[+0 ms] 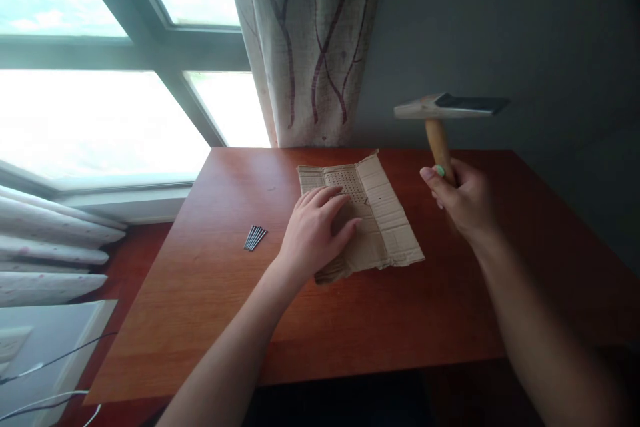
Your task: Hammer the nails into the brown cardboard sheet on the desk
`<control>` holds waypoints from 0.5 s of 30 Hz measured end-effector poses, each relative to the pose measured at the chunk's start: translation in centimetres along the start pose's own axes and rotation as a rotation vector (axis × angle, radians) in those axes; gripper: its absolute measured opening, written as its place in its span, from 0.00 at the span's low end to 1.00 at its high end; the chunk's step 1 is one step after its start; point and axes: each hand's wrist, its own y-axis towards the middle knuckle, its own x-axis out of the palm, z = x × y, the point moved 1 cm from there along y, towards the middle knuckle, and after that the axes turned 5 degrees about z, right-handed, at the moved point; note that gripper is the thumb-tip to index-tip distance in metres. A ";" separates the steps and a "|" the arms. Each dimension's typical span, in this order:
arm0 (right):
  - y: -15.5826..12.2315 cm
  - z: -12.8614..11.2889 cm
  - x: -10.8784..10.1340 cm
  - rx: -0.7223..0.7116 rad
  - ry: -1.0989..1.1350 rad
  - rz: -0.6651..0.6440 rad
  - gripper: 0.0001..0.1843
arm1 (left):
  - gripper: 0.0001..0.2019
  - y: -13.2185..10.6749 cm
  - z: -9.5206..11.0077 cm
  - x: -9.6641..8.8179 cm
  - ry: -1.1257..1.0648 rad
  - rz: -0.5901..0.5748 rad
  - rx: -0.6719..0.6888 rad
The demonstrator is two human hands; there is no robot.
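Note:
My right hand [463,197] is wrapped round the wooden handle of a hammer [439,143], raised above the right side of the table. The hammer's metal head lies crosswise at the top, slightly blurred. My left hand [316,227] lies on a creased, flattened piece of cardboard [395,227], its fingers stretched forward and the thumb apart. Near its fingertips the cardboard has a patch of small holes [345,180], partly hidden by the hand. Left of that hand, several dark nails [255,238] lie side by side on the table, touching neither hand.
The reddish-brown wooden table [200,307] reaches back to a grey wall [500,33] and a hanging curtain [310,47]. Windows [100,120] stand to the left, with a gathered curtain [45,247] below. Cables [55,350] run by the table's left edge.

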 end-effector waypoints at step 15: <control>0.7 3.0 4.4 0.032 0.575 0.249 0.32 | 0.09 0.3 -6.5 0.2 -0.535 0.523 -0.663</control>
